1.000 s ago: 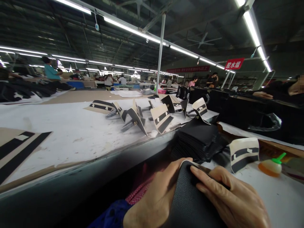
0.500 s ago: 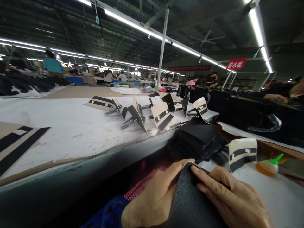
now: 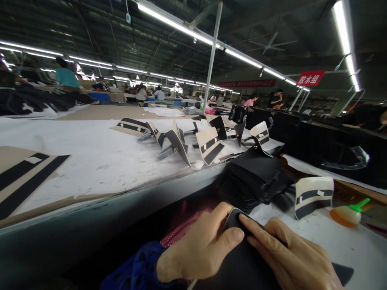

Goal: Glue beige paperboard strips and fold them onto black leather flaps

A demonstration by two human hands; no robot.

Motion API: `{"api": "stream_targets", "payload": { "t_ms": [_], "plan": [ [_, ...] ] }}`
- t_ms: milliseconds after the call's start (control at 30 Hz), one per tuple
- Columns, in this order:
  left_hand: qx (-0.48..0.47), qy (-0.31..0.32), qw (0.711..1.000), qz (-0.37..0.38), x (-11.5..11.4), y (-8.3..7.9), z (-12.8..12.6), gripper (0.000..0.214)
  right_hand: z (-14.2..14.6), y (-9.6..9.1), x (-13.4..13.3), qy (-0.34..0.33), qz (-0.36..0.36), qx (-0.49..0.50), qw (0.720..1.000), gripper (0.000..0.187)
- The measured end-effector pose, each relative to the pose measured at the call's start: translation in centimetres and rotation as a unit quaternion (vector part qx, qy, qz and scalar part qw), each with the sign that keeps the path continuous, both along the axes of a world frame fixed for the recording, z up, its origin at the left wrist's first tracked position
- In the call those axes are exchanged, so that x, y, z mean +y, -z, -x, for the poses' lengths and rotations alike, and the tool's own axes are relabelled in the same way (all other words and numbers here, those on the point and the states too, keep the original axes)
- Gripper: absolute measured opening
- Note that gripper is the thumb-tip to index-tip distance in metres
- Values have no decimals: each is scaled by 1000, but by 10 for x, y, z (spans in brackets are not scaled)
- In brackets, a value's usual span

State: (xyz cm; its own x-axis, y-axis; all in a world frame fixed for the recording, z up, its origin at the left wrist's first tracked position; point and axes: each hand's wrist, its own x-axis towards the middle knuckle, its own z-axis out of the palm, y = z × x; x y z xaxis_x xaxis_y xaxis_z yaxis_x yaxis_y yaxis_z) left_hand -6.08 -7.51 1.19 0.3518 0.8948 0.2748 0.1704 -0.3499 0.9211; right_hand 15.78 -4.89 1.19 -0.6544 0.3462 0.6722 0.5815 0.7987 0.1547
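1. Panel, far left point(image 3: 34, 174): beige, two black strips, lying flat on the white-covered desk point(image 3: 90, 157). Behind, a person in a teal top point(image 3: 67, 77) stands facing away.
2. Blue sleeve point(image 3: 133, 268) at lower centre-left; red checked cloth point(image 3: 181, 233) just beside it, partly hidden.
3. Loose group on the desk, mid-view: several bent pieces standing tilted, among them a black flap with a gold-coloured fitting point(image 3: 180, 152) and a beige striped panel point(image 3: 209, 144).
4. Left hand point(image 3: 201, 247): closed on the black grained piece point(image 3: 242, 262), thumb laid across its near face, other fingers behind.
5. Black grained piece: held up between both hands, in front of the black stack point(image 3: 255, 171).
6. Right hand point(image 3: 294, 251): curled onto the same piece, two fingertips against its face near the top edge.
7. Second beige striped panel point(image 3: 314, 197): curved, propped upright beyond the right hand.
8. Bottle point(image 3: 346, 216): orange contents, green nozzle, tilted, at far right.
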Motion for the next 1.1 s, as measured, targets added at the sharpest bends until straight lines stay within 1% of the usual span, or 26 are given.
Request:
{"api": "stream_targets", "payload": {
  "t_ms": [100,167,300,367,533,667,800,867,1000,1100],
  "plan": [
    [47,-28,998,-21,0,-1,0,21,7,1,-6,11,11,12,1000,33],
    [60,-38,997,-28,-1,-1,0,19,10,1,-9,9,18,22,1000,33],
    [36,-41,998,-33,-3,0,-1,16,13,2,-12,0,53,44,998,34],
    [19,-37,999,-32,-3,0,-2,19,14,4,-12,-3,66,60,996,36],
    [-1,-43,999,-31,0,-2,-4,23,16,6,-11,2,62,70,996,39],
    [-13,-57,998,-27,1,0,-1,26,16,6,-10,12,52,87,995,35],
    [-2,-88,996,-27,-1,1,3,31,13,6,-15,74,63,187,977,25],
    [-12,-107,994,-28,-3,1,4,33,13,7,-17,97,70,217,969,19],
    [-20,-129,991,-23,-6,0,4,36,13,11,-18,113,65,243,961,14],
    [-5,-144,989,-25,-10,2,3,36,15,12,-17,109,71,257,958,13]
  ]
}}
